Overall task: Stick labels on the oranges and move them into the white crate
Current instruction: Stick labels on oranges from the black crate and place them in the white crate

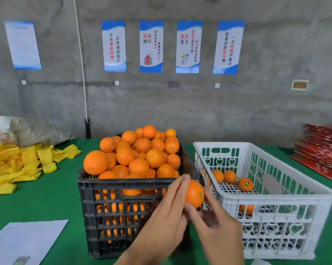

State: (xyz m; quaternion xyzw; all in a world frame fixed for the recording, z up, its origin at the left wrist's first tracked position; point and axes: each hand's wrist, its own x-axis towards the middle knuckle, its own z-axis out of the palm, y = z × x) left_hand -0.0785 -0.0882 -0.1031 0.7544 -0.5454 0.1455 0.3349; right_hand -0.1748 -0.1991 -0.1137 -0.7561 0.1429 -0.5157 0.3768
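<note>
Round orange fruit [194, 193] held between hands, white slatted plastic crate [276, 196] just right.
Left hand [169, 209] cradling with near-straight fingers; right hand [216, 224] blurred, grip unclear, nearer crate.

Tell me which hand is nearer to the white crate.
The right hand. It is blurred beside the white crate, at its near-left corner, touching the held orange. The left hand holds that orange from the other side, in front of the black crate.
</note>
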